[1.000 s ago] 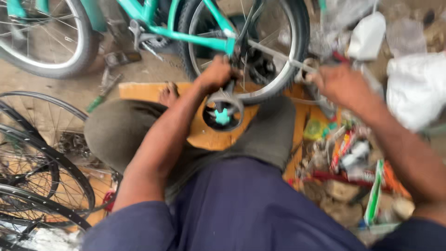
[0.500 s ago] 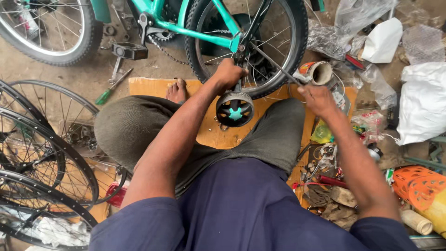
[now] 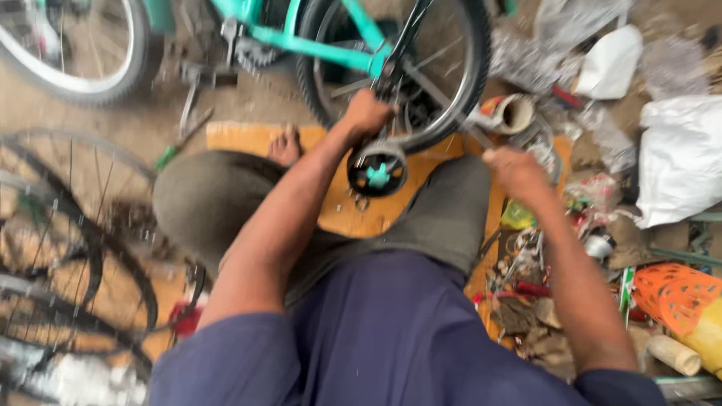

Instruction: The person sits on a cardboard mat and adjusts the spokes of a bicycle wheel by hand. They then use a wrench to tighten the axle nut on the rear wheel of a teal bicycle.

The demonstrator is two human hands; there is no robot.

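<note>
- The left hand has its fingers clamped round the black stay of the teal bicycle, right at the hub of the rear wheel.
- Just near of that hand hangs a small black training wheel with a teal centre, held to the stay by a metal bracket.
- The right hand hovers to the right of the rear wheel with its fingers curled together; blur hides whether they grip anything.
- Beyond the right hand, touching the tyre's right edge, lies an open-mouthed tin can.
- Under both forearms an orange wooden board lies on the floor; a bare foot rests on its far left part.
- Right of the board sits a heap of small metal parts and scraps, with white plastic bags further right and an orange mesh basket nearer.
- At the left stand loose spoked wheels.
</note>
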